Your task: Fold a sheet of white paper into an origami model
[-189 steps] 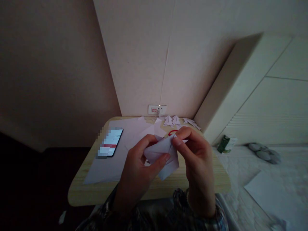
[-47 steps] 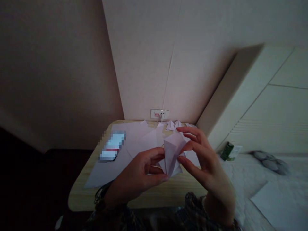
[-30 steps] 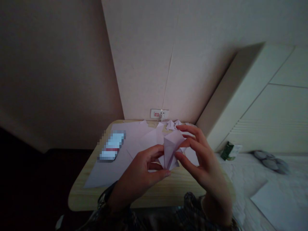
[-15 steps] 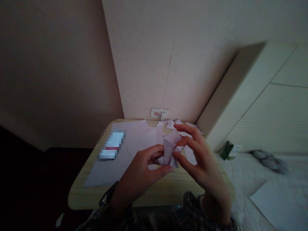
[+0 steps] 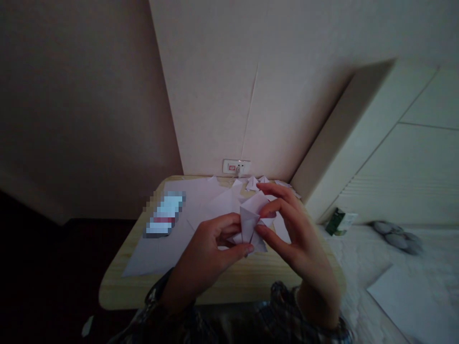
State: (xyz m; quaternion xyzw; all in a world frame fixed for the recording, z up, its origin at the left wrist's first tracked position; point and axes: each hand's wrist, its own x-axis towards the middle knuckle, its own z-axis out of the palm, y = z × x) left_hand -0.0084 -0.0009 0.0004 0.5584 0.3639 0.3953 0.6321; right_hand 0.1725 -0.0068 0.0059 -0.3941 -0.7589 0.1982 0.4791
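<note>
Head view, clock centred on the folded paper [image 5: 250,223], 12 toward the wall.

Folded paper: white, several creased flaps, held up above the desk [image 5: 222,289] between both hands, roughly mid-desk. Exact fold shape hard to read, fingers cover part of it.

Left hand [image 5: 217,244]: 8 o'clock. Holding the paper, thumb along its 6 o'clock edge, index at its 10 o'clock side, other fingers curled behind.

Right hand [image 5: 297,231]: 3 o'clock. Narrow grip, thumb and index tips close together on a small flap on the paper's 3 o'clock side. Upper fingers bent, off toward 1.

Big sheet [image 5: 154,260]: flat on the desk, spanning 8 to 11, partly behind the left hand. Phone [image 5: 165,213] lies on it at 9, screen lit, pixelated, unreadable.

Two small folded pieces [image 5: 253,184] side by side at 12, near the wall. More flat pieces [image 5: 287,185] at 2, by the desk's far corner. Socket [image 5: 236,166] on the wall just before 12, plug in it.

Bed [image 5: 353,267] off the desk at 3 to 4. On it: green-white box [image 5: 339,222] and grey item [image 5: 396,237] at 3, loose sheet [image 5: 405,294] nearer 4.
</note>
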